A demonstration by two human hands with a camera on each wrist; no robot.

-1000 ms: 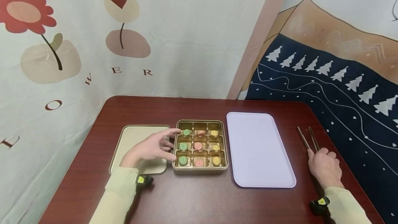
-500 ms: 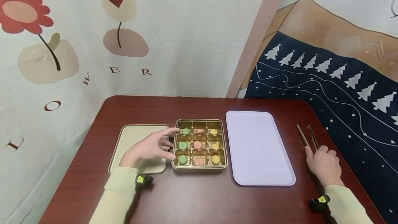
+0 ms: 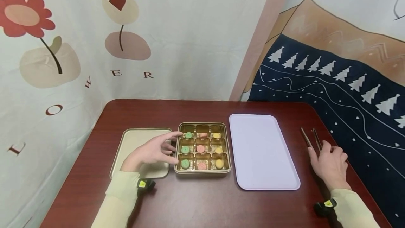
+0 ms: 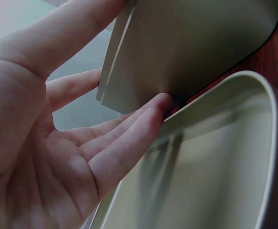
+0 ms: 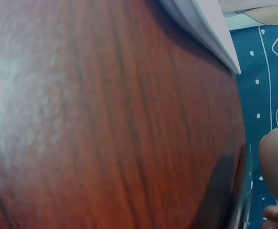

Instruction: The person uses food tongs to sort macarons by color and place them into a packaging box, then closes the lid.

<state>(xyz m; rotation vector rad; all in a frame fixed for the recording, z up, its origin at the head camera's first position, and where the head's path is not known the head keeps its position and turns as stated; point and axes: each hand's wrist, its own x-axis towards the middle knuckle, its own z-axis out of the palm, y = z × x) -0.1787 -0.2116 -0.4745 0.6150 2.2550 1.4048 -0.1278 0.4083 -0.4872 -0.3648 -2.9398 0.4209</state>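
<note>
My left hand [image 3: 155,150] rests at the left wall of a gold tin [image 3: 202,174], thumb near its front corner and index finger towards the back. In the left wrist view, the spread fingers [image 4: 124,148] touch the tin's side [image 4: 177,52]. Nine compartments inside hold green macarons [image 3: 185,164] on the left, pink macarons [image 3: 201,165] in the middle and yellow macarons [image 3: 219,164] on the right. At the far right, my right hand [image 3: 330,164] lies over metal tongs [image 3: 306,138], thumb beside one arm, fingers beside the other. I cannot tell whether it pinches them.
A shallow cream lid [image 3: 133,138] lies under my left hand, left of the tin. Between the tin and the tongs lies a pale lavender tray [image 3: 264,150]. The brown table [image 3: 202,203] ends at a printed curtain [image 3: 190,45] behind and a dark tree-patterned cloth [image 3: 316,80] right.
My right hand has slid forward along the tongs and its fingers have stretched out, while the tongs stay in place. The left hand, tin and macarons have not moved.
</note>
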